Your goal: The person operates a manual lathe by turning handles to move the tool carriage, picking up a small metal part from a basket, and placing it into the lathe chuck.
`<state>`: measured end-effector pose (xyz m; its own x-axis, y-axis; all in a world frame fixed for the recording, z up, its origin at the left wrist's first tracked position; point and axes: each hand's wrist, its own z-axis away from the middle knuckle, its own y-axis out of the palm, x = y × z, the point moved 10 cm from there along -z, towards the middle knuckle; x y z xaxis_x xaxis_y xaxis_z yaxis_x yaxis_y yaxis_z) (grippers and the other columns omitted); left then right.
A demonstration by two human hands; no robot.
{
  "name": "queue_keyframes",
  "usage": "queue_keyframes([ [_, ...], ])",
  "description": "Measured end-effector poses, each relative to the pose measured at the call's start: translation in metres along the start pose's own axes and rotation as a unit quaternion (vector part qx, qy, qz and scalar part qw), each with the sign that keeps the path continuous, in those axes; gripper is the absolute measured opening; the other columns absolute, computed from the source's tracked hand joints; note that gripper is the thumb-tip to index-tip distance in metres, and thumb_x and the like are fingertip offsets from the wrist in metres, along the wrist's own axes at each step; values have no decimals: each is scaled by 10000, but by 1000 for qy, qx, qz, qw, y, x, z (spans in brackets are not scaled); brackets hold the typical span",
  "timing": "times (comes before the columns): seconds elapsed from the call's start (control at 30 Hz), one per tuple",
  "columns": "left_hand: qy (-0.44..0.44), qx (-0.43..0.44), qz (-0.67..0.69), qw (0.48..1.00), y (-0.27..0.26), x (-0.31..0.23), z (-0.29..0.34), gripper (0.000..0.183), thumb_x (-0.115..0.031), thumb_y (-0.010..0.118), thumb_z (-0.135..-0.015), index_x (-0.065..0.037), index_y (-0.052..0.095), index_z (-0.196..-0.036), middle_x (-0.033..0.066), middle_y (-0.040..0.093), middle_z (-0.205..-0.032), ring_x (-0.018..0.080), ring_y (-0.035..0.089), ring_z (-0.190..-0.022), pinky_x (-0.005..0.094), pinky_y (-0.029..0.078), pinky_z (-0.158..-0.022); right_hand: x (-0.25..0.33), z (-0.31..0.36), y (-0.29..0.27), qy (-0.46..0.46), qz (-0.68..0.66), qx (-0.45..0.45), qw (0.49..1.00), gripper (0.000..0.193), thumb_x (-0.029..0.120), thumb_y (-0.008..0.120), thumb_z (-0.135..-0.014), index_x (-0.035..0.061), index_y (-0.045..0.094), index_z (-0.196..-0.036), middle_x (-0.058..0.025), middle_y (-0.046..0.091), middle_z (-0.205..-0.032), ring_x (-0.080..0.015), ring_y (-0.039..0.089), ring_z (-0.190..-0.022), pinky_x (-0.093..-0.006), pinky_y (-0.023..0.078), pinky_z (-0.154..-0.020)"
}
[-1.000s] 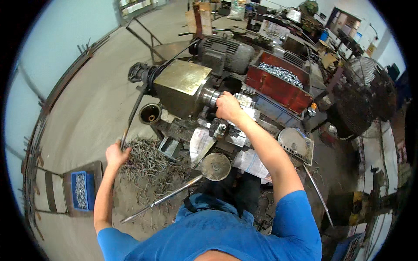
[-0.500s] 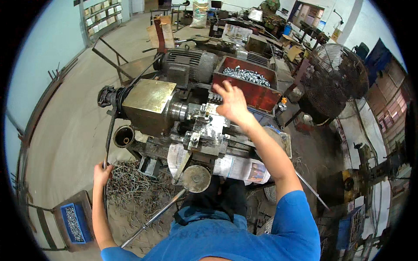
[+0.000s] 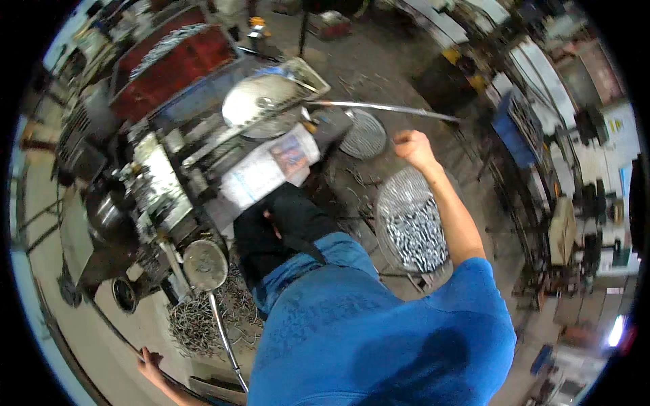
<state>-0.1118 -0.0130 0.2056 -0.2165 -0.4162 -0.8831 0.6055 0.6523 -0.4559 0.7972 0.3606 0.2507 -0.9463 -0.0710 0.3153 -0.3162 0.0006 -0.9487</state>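
Observation:
My left hand (image 3: 150,367) is at the lower left, closed round a long dark bar (image 3: 112,327) that slants past the lathe. My right hand (image 3: 413,147) is out to the right with its fingers curled in. What it holds, if anything, is hidden. Just below that hand stands a round metal basket (image 3: 401,191) partly filled with small shiny metal pieces (image 3: 418,237). The lathe (image 3: 162,179) is on the left, its carriage smeared by motion.
A red metal box (image 3: 177,71) of small parts stands behind the lathe. Newspaper (image 3: 261,176) lies along its front. A round plate (image 3: 205,265) with a long metal handle (image 3: 223,331) juts toward me. Tangled metal shavings (image 3: 193,328) cover the floor; a blue bin (image 3: 516,132) is far right.
My view has swung to the right. My right hand has left the lathe area, moved over near the basket and curled its fingers. My left hand stays on the bar.

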Motion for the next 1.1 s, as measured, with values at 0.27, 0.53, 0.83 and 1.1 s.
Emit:
queue_keyframes([
  [0.27,-70,44,14,996,6,14,-9,275,-261,612,-862,1,540,-898,29,466,-525,85,412,-420,247,392,-399,-163,173,123,223,47,148,962,336,218,601,-626,100,683,-930,-187,645,-925,-323,619,-896,-373,494,-825],
  [0.53,-62,3,-23,998,0,10,-9,301,-274,666,-821,-3,553,-886,76,506,-517,123,411,-364,267,357,-348,-117,197,135,112,28,174,978,353,180,605,-604,97,695,-935,-91,558,-1218,-230,536,-1107,-308,418,-958],
  [0.83,-46,0,-53,998,7,0,-3,325,-335,638,-837,-26,536,-840,38,487,-498,96,446,-385,255,439,-383,-94,193,146,68,148,199,966,320,189,598,-598,81,691,-885,-121,550,-1180,-287,509,-1089,-351,421,-937],
  [1.1,-50,-20,-94,994,-16,35,-13,288,-282,634,-843,-17,535,-896,37,457,-503,119,425,-387,283,383,-357,-124,181,176,127,128,190,965,262,211,566,-577,43,688,-737,-175,635,-930,-316,578,-945,-356,451,-883],
])
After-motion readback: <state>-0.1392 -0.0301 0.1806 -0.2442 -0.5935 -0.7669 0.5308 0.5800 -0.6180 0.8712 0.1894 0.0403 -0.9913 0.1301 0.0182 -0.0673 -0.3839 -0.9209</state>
